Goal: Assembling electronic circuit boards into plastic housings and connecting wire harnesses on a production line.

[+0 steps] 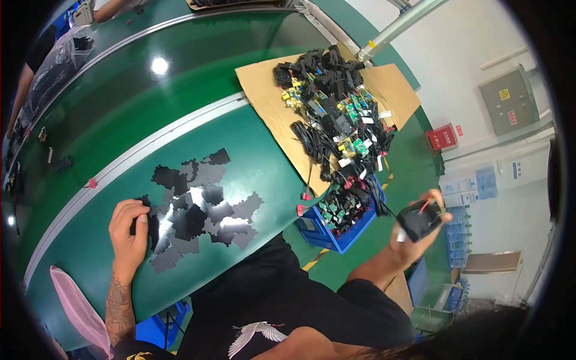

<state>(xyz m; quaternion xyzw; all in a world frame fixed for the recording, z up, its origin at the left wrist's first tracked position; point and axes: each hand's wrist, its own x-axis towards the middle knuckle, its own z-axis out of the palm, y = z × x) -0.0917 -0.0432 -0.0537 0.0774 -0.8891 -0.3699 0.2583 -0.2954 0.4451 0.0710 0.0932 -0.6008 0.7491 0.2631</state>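
Note:
My right hand (414, 247) is raised at the right, off the table's edge, gripping a black plastic casing (420, 221) with a short red wire on it. A white tag hangs by the casing's lower edge. On the green table, my left hand (128, 233) rests with bent fingers at the left side of a spread of thin black and grey notched sheets (191, 222). Its thumb lies against the fingers, and dark sheet edges show beside the fingertips. Whether it pinches one of them is hidden.
Cardboard (267, 99) at the far right bears a heap of black casings, cables and green circuit boards (345, 114). Below it, a blue bin (345, 240) holds more boards and wires. A pink basket (78, 306) lies at lower left. Another person's arm (108, 9) shows far left.

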